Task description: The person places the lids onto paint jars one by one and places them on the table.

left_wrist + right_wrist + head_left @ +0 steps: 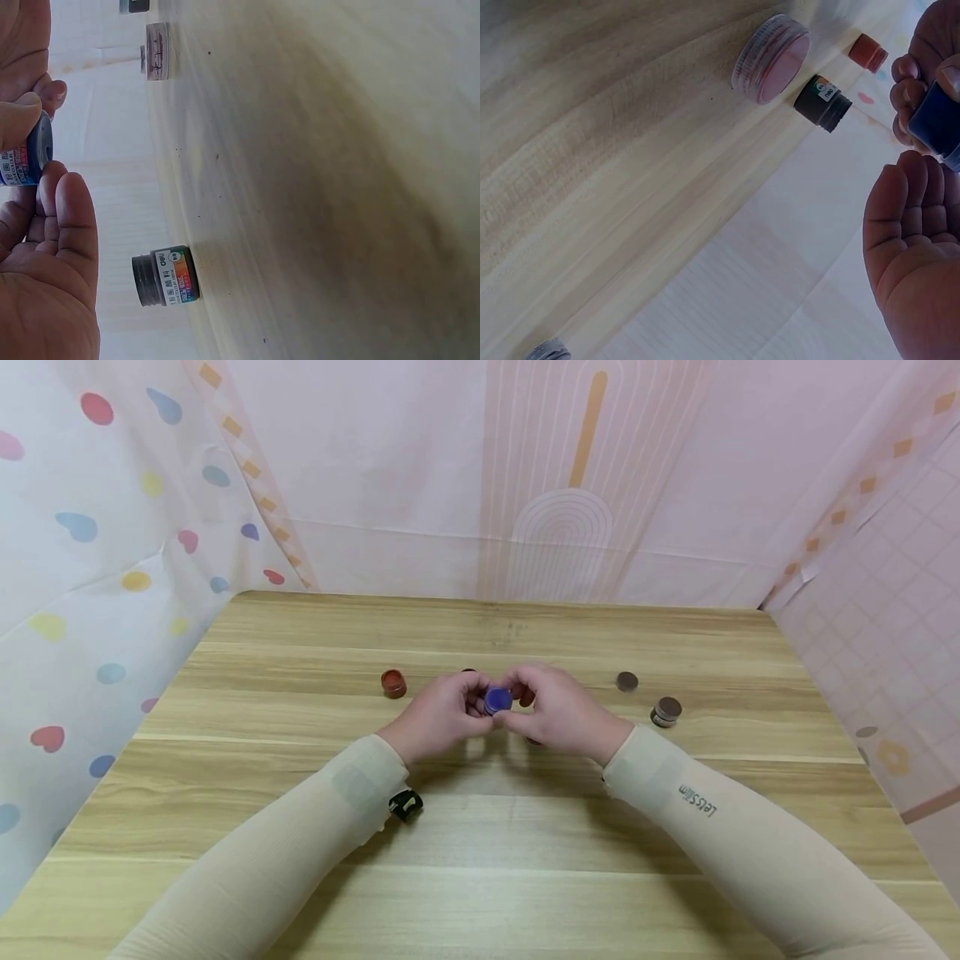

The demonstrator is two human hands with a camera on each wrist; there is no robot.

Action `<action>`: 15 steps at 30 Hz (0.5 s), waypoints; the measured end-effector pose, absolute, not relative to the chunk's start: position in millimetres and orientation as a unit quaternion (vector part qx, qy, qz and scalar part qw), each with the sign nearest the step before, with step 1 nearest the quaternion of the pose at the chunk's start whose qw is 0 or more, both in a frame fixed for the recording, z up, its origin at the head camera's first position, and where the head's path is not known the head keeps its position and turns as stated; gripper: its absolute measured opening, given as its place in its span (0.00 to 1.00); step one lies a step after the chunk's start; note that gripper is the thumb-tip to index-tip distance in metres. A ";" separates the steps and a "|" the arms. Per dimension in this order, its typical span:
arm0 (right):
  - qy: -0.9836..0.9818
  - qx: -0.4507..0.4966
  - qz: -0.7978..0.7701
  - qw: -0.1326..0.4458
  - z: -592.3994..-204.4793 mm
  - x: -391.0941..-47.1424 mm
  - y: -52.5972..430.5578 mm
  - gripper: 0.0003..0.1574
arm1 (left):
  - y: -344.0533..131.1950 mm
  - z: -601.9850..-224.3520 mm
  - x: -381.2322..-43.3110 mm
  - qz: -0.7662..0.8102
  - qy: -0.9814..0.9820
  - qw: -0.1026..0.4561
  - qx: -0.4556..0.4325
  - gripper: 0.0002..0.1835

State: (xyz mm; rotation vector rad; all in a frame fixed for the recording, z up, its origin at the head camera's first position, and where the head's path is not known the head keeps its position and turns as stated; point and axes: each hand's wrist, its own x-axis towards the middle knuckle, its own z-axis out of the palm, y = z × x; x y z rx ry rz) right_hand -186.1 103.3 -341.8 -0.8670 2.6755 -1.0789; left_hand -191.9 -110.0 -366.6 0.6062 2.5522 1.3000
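Note:
Above the middle of the table, both hands meet at a small blue paint jar (498, 700). Its round blue top faces the head camera, and a printed label (15, 166) shows in the left wrist view. My left hand (442, 714) grips it from the left with curled fingers. From the other side, my right hand (558, 710) pinches it, thumb at the near edge and index finger at the far edge. In the right wrist view the jar's dark blue side (932, 120) sits between the hands, partly covered by fingers.
A red paint jar (393, 683) stands left on the wooden table (480, 877). A black-capped jar (166, 276) is mostly hidden behind the hands in the head view. A pinkish lid (772, 60) lies beneath them. To the right are a brown lid (627, 681) and brown jar (666, 712).

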 end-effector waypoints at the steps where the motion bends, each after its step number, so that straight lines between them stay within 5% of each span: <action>1: 0.887 -0.286 -0.358 0.064 -342.0 -186.1 103.4 0.22 | -109.8 -366.7 -191.9 0.442 0.867 0.107 0.205 0.16; 6: 0.886 -0.297 -0.351 0.056 -343.3 -186.3 104.3 0.26 | -109.4 -367.2 -191.7 0.439 0.868 0.102 0.206 0.15; 15: 0.885 -0.301 -0.352 0.052 -342.1 -184.2 103.7 0.19 | -108.8 -366.7 -191.7 0.435 0.869 0.100 0.212 0.14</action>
